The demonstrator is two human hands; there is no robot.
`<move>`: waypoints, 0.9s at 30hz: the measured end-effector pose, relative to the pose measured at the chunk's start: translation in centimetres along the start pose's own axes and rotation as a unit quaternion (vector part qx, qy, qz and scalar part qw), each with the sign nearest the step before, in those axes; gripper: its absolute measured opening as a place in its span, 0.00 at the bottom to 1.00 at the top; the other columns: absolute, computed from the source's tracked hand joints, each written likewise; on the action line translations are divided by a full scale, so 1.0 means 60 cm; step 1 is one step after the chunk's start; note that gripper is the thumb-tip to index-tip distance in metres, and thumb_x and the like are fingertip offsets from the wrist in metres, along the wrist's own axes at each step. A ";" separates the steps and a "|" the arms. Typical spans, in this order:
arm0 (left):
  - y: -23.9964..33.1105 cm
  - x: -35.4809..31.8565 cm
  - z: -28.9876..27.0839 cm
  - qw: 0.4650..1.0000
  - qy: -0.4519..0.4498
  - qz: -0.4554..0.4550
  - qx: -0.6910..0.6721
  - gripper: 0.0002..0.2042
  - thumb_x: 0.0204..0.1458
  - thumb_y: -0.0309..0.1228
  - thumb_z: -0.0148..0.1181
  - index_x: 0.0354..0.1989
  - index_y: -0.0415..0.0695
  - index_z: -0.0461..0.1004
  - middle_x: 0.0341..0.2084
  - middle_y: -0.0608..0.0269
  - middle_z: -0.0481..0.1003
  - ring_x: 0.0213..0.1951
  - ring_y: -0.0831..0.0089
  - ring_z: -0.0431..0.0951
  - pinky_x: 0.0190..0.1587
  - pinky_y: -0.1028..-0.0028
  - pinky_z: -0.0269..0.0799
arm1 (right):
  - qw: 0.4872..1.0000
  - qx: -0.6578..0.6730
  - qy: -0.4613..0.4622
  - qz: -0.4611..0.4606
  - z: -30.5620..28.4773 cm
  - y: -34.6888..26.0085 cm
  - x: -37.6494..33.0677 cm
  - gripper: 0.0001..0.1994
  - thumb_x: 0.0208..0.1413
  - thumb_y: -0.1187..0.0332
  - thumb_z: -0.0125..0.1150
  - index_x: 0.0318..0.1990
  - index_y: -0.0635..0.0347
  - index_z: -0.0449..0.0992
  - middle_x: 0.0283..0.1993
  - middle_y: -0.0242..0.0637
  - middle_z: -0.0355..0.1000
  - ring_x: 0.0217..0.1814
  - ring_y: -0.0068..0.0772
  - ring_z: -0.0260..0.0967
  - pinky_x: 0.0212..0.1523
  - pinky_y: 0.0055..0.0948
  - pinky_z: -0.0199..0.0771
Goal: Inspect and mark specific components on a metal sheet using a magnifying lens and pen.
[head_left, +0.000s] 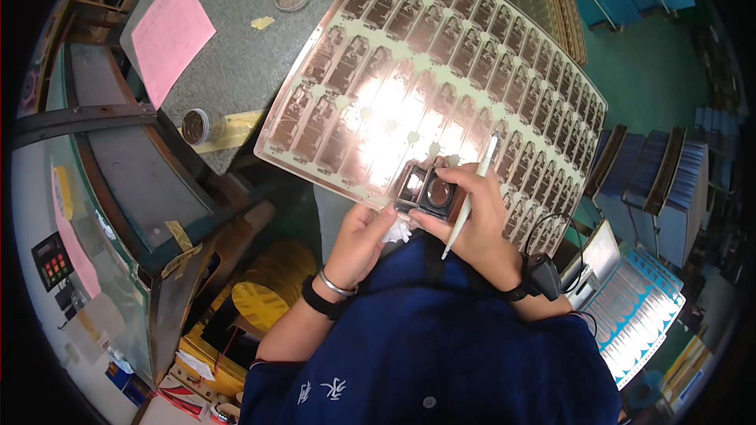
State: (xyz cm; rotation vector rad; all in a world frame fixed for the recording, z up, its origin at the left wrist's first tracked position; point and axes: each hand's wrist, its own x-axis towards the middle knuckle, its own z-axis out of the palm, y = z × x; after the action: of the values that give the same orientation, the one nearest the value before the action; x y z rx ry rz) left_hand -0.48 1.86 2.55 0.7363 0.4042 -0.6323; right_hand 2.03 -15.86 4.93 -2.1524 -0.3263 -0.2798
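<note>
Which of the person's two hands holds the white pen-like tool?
The right hand; the left hand, marked by the silver bangle at its wrist, does not.

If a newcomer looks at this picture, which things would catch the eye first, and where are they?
Probably the large shiny sheet with rows of brown shapes, glaring brightly across the upper middle. Near its lower edge, the right hand holds a small black square-framed magnifier and a slim white pen-like tool. A bright pink paper lies on the grey tabletop, upper left.
</note>
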 end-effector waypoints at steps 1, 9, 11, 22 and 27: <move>-0.001 -0.002 -0.006 1.000 0.002 -0.003 -0.001 0.12 0.58 0.26 0.49 0.50 0.36 0.67 0.41 0.60 0.73 0.44 0.75 0.73 0.49 0.75 0.67 | 1.000 -0.010 0.006 0.014 0.005 -0.004 -0.002 0.29 0.32 0.66 0.76 0.45 0.60 0.69 0.40 0.42 0.73 0.38 0.41 0.67 0.38 0.33 0.65; -0.010 0.002 0.005 0.995 0.046 0.067 0.058 0.12 0.57 0.24 0.49 0.49 0.36 0.65 0.43 0.59 0.73 0.44 0.75 0.73 0.49 0.74 0.68 | 0.999 0.020 -0.015 0.041 0.025 -0.004 -0.011 0.31 0.33 0.64 0.75 0.47 0.60 0.66 0.40 0.41 0.70 0.36 0.43 0.63 0.38 0.35 0.64; -0.013 0.004 -0.005 0.995 0.038 0.063 0.070 0.12 0.58 0.24 0.49 0.50 0.36 0.65 0.43 0.59 0.73 0.44 0.76 0.73 0.48 0.74 0.68 | 0.998 0.029 -0.027 0.040 0.025 -0.002 -0.013 0.32 0.33 0.62 0.75 0.47 0.60 0.66 0.41 0.44 0.69 0.36 0.44 0.63 0.36 0.35 0.64; 0.014 0.011 -0.012 0.986 0.062 0.099 0.118 0.14 0.56 0.24 0.52 0.51 0.35 0.65 0.44 0.60 0.72 0.43 0.78 0.72 0.47 0.75 0.67 | 0.984 0.082 0.135 0.084 -0.069 0.087 0.089 0.20 0.61 0.60 0.47 0.52 0.66 0.61 0.47 0.50 0.70 0.40 0.33 0.70 0.44 0.30 0.70; 0.036 0.007 0.003 0.987 0.024 0.094 0.126 0.14 0.56 0.24 0.52 0.50 0.35 0.67 0.44 0.62 0.72 0.44 0.80 0.70 0.46 0.77 0.68 | 0.986 0.116 0.119 0.032 -0.113 0.106 0.169 0.25 0.64 0.53 0.37 0.57 0.67 0.57 0.41 0.51 0.73 0.37 0.32 0.73 0.40 0.26 0.71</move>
State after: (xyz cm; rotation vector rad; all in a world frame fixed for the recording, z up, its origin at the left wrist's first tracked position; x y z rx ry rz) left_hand 1.29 2.79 3.53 1.0196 0.2973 -0.4924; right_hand 13.17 -23.68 7.08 -1.8732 -0.1448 -0.4366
